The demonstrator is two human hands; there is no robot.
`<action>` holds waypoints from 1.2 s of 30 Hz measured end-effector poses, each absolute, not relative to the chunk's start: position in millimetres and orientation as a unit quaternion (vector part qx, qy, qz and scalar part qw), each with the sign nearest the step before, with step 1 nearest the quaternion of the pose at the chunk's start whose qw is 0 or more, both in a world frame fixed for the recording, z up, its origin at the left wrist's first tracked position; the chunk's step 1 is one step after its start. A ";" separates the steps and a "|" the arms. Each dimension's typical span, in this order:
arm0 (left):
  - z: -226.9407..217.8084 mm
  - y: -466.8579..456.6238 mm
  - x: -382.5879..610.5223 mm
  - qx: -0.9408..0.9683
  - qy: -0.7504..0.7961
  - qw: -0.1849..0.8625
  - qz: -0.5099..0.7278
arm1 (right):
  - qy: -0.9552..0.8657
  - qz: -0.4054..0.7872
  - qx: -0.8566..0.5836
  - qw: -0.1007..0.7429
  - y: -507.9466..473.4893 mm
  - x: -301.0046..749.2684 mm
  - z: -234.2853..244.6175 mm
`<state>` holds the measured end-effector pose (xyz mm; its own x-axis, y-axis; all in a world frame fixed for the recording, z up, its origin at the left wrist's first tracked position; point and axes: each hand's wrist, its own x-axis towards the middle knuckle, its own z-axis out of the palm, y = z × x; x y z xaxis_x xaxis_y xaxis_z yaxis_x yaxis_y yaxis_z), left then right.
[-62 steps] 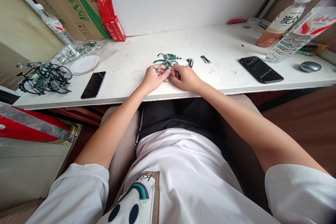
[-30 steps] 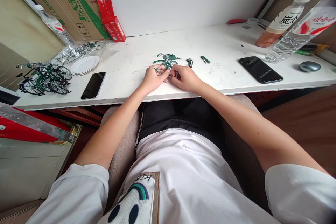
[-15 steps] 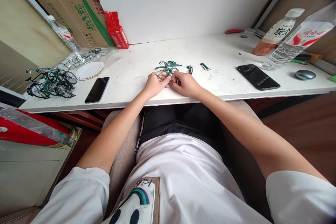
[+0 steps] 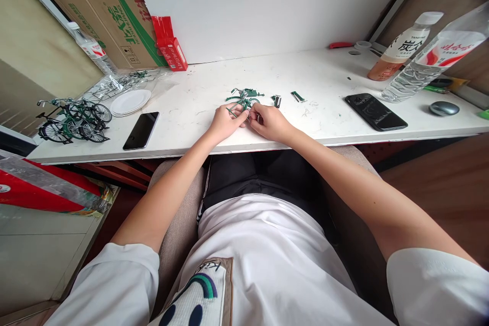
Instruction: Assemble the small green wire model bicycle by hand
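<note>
Both hands meet over the white table near its front edge, around a small green model bicycle point(image 4: 244, 103) with a wheel showing between them. My left hand point(image 4: 226, 121) is closed, thumb and fingers gripping the bicycle's frame. From the other side my right hand point(image 4: 269, 120) pinches at the wheel end; its fingertips partly hide what they hold. Just behind the hands lie more green parts point(image 4: 250, 92). To the right are a small dark green and silver piece point(image 4: 277, 101) and a thin green part point(image 4: 298, 97).
Several finished-looking model bicycles point(image 4: 74, 119) stand at the left, near white discs point(image 4: 131, 102) and a phone point(image 4: 141, 131). A cardboard box point(image 4: 103, 15) and red box point(image 4: 171, 51) are behind. Another phone point(image 4: 376, 112), a mouse point(image 4: 443, 108) and bottles point(image 4: 405, 51) sit right.
</note>
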<state>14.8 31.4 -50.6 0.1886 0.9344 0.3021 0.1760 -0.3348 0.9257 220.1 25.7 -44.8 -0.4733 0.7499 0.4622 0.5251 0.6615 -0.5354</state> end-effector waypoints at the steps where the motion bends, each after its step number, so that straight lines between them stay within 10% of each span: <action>1: -50.7 31.4 14.8 0.661 0.420 0.396 0.479 | -0.843 0.162 -0.377 0.347 25.6 220.0 -44.8; 36: -52.4 32.0 12.9 0.664 0.423 0.399 0.470 | -0.841 0.166 -0.382 0.345 25.7 220.4 -45.5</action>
